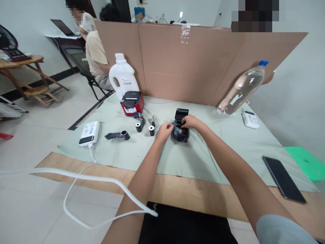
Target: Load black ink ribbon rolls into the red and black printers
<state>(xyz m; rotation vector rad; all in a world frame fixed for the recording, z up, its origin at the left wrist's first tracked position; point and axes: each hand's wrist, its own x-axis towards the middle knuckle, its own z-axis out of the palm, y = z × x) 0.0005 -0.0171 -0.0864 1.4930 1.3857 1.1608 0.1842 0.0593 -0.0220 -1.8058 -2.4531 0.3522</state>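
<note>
Left hand (165,130), right hand (190,121), black printer (181,136)

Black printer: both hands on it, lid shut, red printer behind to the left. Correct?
No: the head view shows the black printer with its lid open. The left hand and right hand are on it, and the red printer sits behind to the left.

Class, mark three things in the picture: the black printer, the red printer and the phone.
black printer (181,115): head view, on its raised lid.
red printer (138,104): head view, on its red side.
phone (283,179): head view, middle of its dark screen.
</note>
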